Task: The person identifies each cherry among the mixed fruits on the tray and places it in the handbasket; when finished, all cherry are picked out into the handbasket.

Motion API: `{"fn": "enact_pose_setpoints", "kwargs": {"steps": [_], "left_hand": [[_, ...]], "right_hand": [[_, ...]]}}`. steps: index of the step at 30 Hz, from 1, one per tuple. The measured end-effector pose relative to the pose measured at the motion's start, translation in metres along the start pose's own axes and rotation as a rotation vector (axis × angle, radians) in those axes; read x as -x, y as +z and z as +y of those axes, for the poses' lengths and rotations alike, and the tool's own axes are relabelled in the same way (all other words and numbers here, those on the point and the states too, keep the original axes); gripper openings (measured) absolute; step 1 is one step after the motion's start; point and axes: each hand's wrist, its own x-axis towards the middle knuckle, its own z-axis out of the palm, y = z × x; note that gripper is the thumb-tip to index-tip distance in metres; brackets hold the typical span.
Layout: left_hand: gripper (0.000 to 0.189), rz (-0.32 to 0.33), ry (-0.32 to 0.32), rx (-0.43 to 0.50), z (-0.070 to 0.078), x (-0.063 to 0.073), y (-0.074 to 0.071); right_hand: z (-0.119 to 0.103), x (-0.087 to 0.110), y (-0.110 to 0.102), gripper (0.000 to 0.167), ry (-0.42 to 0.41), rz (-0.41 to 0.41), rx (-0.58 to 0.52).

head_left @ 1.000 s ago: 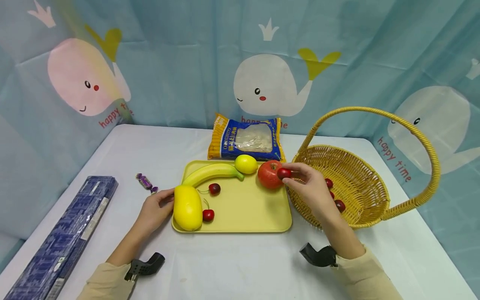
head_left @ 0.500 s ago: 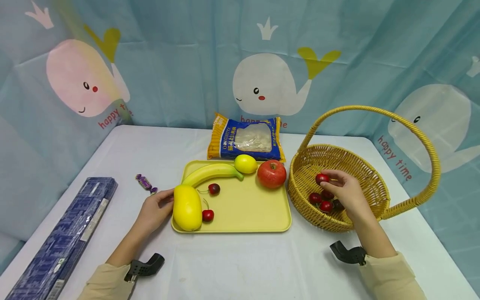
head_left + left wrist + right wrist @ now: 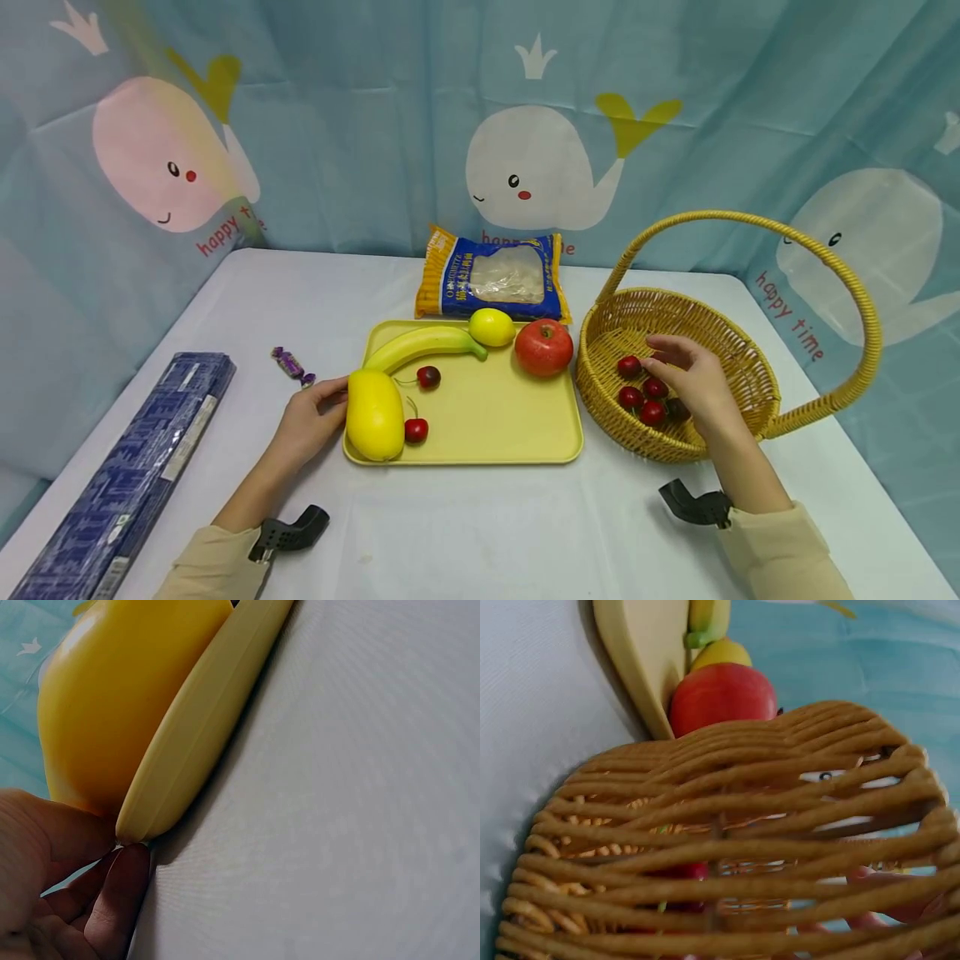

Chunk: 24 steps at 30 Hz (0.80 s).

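Observation:
At the left edge of the yellow tray (image 3: pixel 495 450), my left hand (image 3: pixel 311 421) pinches the rim beside a plump yellow mango-like fruit (image 3: pixel 376 417). The left wrist view has the thumb above the tray edge and the fingers (image 3: pixel 120 896) below it. My right hand (image 3: pixel 693 379) hovers inside the wicker basket (image 3: pixel 738 358), fingers parted and holding nothing. Close to those fingertips lies a dark red cherry (image 3: pixel 628 367), with several more cherries (image 3: pixel 652 412) grouped nearer the basket's front. Basket weave mostly hides this hand in the right wrist view.
On the tray are a banana (image 3: pixel 423 342), a lemon (image 3: pixel 491 327), a red pomegranate-like fruit (image 3: pixel 543 348) and two stemmed cherries (image 3: pixel 416 430). A pasta bag (image 3: pixel 495 275) lies behind it. Left are a wrapped candy (image 3: pixel 288 362) and a long blue package (image 3: pixel 127 475). The basket's tall handle (image 3: pixel 847 283) arches over.
My right hand has carried a cherry from above the pomegranate-like fruit rightward into the basket and let it go there. The left hand stays at the tray edge.

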Motion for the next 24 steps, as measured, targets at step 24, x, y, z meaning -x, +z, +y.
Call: {"fn": "enact_pose_setpoints", "kwargs": {"steps": [24], "left_hand": [[0.039, -0.002, -0.012, 0.019, -0.001, 0.000, 0.001]], "right_hand": [[-0.077, 0.018, 0.155, 0.030, -0.207, -0.321, -0.275]]}}
